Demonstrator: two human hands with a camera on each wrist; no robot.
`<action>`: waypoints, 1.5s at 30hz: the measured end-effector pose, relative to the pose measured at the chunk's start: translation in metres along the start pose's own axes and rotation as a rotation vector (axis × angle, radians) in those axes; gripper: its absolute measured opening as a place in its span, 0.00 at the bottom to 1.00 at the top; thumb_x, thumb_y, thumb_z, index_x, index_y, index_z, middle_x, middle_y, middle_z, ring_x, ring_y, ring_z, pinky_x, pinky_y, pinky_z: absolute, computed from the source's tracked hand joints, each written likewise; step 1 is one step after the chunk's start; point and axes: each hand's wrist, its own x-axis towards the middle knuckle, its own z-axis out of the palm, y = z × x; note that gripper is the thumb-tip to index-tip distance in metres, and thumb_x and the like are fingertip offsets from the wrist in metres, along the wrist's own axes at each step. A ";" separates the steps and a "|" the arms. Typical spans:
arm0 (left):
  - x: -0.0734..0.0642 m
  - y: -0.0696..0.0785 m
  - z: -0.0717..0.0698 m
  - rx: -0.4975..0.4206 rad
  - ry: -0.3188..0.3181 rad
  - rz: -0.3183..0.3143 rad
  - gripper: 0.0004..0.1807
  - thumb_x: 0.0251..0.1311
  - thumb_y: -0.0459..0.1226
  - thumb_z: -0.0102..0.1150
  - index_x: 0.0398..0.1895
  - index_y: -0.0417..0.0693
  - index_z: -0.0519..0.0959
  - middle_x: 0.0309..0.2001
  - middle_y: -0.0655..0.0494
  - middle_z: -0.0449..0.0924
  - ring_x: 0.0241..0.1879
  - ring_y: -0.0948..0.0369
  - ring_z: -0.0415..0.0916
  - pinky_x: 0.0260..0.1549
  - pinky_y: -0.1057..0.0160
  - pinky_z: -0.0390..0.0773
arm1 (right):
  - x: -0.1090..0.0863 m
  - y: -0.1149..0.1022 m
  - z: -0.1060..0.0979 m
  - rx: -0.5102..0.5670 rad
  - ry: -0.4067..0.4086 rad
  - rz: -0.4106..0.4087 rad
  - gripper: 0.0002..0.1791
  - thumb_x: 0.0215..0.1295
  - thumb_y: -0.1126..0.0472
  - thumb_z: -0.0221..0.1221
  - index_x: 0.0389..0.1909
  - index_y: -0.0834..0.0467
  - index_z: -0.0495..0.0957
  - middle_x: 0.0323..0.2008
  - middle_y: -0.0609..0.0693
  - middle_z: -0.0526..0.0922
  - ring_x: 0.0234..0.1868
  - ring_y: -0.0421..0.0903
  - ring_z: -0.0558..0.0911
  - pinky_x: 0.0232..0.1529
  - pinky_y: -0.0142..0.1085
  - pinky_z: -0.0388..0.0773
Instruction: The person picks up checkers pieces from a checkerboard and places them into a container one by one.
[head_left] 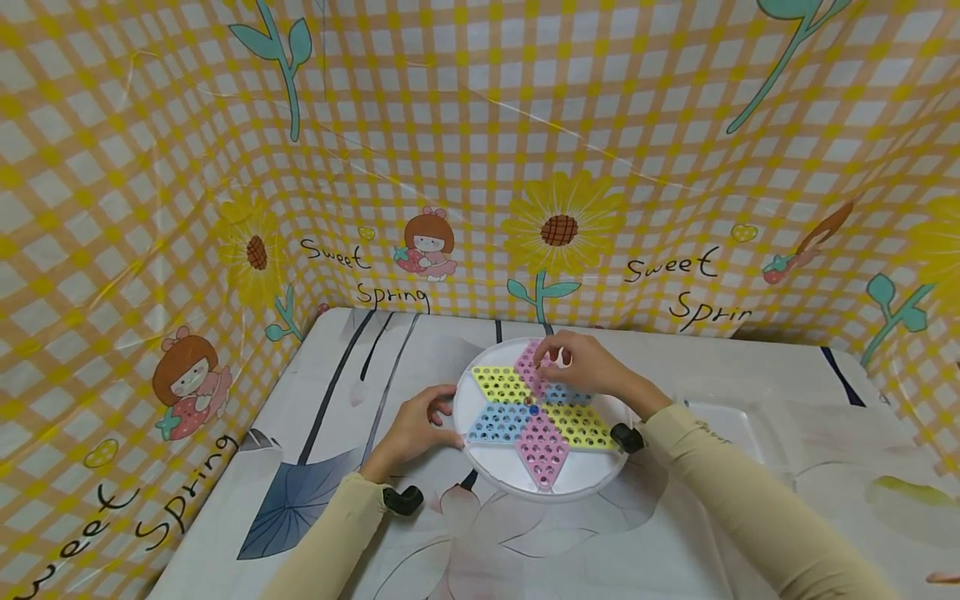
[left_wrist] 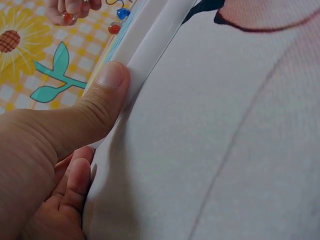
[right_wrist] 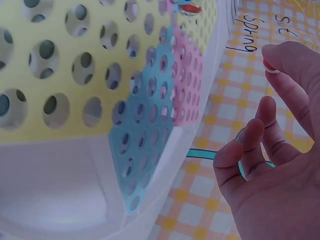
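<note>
A round white Chinese checkers board (head_left: 495, 471) with pink, yellow and blue perforated sections lies on the table. Near its centre sit a blue marble (head_left: 534, 410) and a reddish marble (left_wrist: 114, 28). My left hand (head_left: 416, 425) grips the board's left rim, the thumb (left_wrist: 107, 82) pressed along the white edge and the other fingers curled lower down. Above the far pink section (right_wrist: 187, 80), my right hand (head_left: 581, 364) pinches a red-and-white marble (right_wrist: 270, 67) between thumb and index finger. Its other fingers are loosely bent and hold nothing.
A clear plastic tray (head_left: 731, 425) lies on the table to the right of the board, beside my right forearm. Behind the table hangs a yellow checked cloth (head_left: 465, 150) with sunflowers, and it also encloses the left side. The table cover has a floral print.
</note>
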 end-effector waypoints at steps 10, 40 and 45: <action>0.001 0.001 0.001 0.003 0.001 0.009 0.48 0.40 0.38 0.86 0.69 0.47 0.73 0.44 0.55 0.81 0.39 0.60 0.75 0.41 0.61 0.78 | 0.002 -0.001 -0.007 -0.009 0.019 -0.002 0.08 0.63 0.62 0.71 0.42 0.55 0.86 0.35 0.49 0.78 0.35 0.51 0.73 0.36 0.42 0.71; -0.001 -0.003 0.002 -0.004 0.012 0.023 0.48 0.39 0.37 0.86 0.69 0.48 0.74 0.43 0.55 0.82 0.38 0.60 0.75 0.40 0.62 0.77 | -0.055 0.011 -0.039 -0.054 0.111 0.036 0.08 0.63 0.61 0.71 0.41 0.50 0.85 0.37 0.48 0.79 0.36 0.47 0.72 0.33 0.38 0.70; -0.001 -0.003 0.003 -0.016 0.022 0.025 0.48 0.38 0.36 0.86 0.69 0.49 0.74 0.43 0.55 0.82 0.37 0.60 0.75 0.39 0.62 0.77 | -0.074 0.015 -0.049 -0.073 0.125 0.087 0.08 0.63 0.62 0.71 0.42 0.51 0.85 0.37 0.50 0.79 0.36 0.48 0.72 0.32 0.38 0.70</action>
